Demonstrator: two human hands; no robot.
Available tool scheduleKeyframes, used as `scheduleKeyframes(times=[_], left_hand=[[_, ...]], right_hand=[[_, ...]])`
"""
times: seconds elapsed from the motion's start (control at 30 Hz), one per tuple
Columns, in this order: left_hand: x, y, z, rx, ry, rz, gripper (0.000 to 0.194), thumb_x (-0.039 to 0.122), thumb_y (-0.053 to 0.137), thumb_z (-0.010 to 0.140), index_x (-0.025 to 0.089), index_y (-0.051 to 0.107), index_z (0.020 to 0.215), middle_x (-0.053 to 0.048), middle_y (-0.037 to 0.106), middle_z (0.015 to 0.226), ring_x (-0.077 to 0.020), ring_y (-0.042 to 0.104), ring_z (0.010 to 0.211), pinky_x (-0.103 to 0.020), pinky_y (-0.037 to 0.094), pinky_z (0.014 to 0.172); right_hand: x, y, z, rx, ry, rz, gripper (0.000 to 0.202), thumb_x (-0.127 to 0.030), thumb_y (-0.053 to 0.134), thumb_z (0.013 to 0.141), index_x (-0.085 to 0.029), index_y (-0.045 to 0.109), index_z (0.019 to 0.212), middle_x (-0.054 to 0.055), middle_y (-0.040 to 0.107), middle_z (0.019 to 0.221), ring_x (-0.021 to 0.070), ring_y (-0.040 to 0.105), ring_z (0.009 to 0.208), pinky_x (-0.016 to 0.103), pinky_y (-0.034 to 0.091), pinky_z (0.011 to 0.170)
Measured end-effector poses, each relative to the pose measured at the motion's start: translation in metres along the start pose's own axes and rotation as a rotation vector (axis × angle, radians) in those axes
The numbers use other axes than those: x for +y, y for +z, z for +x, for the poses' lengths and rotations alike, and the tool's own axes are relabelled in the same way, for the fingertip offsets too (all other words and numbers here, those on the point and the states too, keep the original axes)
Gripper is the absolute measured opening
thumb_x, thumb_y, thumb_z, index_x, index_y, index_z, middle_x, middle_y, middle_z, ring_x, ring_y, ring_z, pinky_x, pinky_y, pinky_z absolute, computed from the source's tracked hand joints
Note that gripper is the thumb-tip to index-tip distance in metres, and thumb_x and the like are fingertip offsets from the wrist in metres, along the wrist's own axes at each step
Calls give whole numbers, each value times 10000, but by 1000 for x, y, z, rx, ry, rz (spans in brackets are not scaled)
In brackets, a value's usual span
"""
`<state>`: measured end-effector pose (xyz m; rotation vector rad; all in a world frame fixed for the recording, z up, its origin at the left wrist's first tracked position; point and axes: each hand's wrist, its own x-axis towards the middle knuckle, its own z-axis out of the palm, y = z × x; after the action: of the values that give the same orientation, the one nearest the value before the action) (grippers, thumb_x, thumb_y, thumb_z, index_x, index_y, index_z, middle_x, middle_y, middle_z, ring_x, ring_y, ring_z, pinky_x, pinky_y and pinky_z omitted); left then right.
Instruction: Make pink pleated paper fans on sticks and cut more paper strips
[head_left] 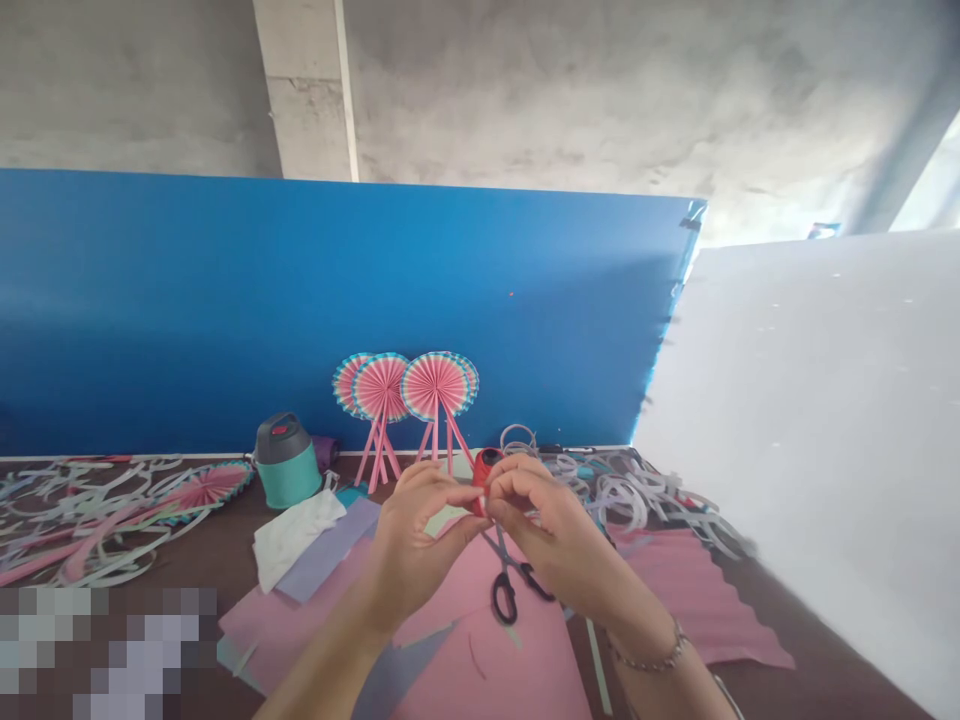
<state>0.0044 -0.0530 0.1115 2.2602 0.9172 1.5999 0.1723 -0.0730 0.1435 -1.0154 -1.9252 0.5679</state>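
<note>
My left hand (420, 535) and my right hand (544, 520) meet fingertip to fingertip above the pink sheets. Both are pinched closed around something small and pale that I cannot make out. Just behind the fingertips stands a red container with a dark top (489, 460), partly hidden by my hands. Scissors with black handles (504, 598) lie below on the pink paper (487, 670), their blades pointing away from me and partly covered by my right hand.
Pink pleated paper fans (437, 385) on stick legs lean against the blue board (450, 270). A teal and grey jug (287, 465), a white cloth (296, 535) and tangled paper strips (97, 510) lie left. More strips (622, 500) and a pleated pink sheet (697, 600) are right.
</note>
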Motion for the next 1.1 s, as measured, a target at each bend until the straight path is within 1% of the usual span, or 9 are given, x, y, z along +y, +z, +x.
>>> scheduleKeyframes(times=[0.1, 0.27, 0.37, 0.53, 0.7, 0.8, 0.9, 1.0, 1.1], left_hand=[[0, -1, -1, -2, -5, -1, 97, 277, 681, 781, 259, 688, 875, 11, 679, 774, -158, 573, 781, -347, 419, 856], [0, -3, -2, 3, -31, 7, 106, 283, 687, 775, 264, 690, 879, 11, 673, 772, -162, 568, 804, -341, 423, 841], [1, -2, -1, -6, -30, 15, 94, 293, 682, 779, 259, 691, 866, 6, 675, 766, -164, 569, 795, -351, 424, 846], [2, 0, 1, -9, -18, 41, 84, 311, 664, 793, 255, 694, 848, -3, 678, 749, -168, 574, 767, -360, 436, 831], [1, -1, 1, -10, 0, 63, 83, 311, 655, 800, 255, 694, 848, -3, 678, 746, -169, 581, 769, -346, 443, 820], [1, -1, 0, -15, 11, 67, 80, 303, 657, 799, 260, 691, 857, 6, 680, 757, -164, 585, 786, -343, 434, 843], [1, -1, 1, -22, 12, 65, 86, 313, 654, 801, 258, 691, 856, 2, 681, 761, -171, 582, 796, -354, 428, 855], [0, -1, 1, -24, -4, 54, 89, 313, 656, 798, 253, 696, 852, -8, 686, 775, -175, 582, 797, -368, 423, 862], [-2, -3, 1, -3, -26, 49, 109, 307, 670, 787, 249, 699, 874, -14, 686, 776, -181, 580, 807, -377, 423, 860]], right_hand=[[1, -2, 1, -9, 9, 22, 191, -237, 462, 900, -202, 535, 727, 27, 550, 902, 154, 533, 864, 291, 429, 775], [2, -6, 2, -19, 48, 63, 184, -293, 524, 872, -208, 634, 752, 34, 579, 993, 173, 536, 977, 301, 437, 826], [2, -6, 2, -21, 79, 69, 156, -301, 561, 844, -206, 660, 770, 39, 578, 1028, 179, 545, 973, 306, 452, 812], [2, -2, 2, -11, 64, 30, 182, -308, 533, 864, -201, 633, 756, 48, 569, 1035, 183, 539, 971, 305, 456, 799], [-1, 1, 0, -4, 19, -21, 242, -310, 458, 906, -197, 573, 727, 54, 564, 943, 184, 537, 912, 318, 443, 784], [-1, 1, 0, -20, 40, -21, 241, -295, 434, 913, -202, 535, 715, 42, 552, 912, 169, 535, 852, 299, 437, 720], [2, 1, 1, -31, 65, -4, 226, -285, 437, 907, -202, 532, 719, 38, 552, 921, 164, 538, 849, 288, 433, 700], [6, -2, 3, -1, 59, -3, 220, -281, 447, 893, -197, 543, 714, 46, 567, 939, 171, 545, 875, 303, 434, 746], [9, -11, 5, 113, 56, -33, 215, -284, 440, 884, -196, 554, 725, 62, 583, 967, 188, 543, 929, 320, 422, 793]])
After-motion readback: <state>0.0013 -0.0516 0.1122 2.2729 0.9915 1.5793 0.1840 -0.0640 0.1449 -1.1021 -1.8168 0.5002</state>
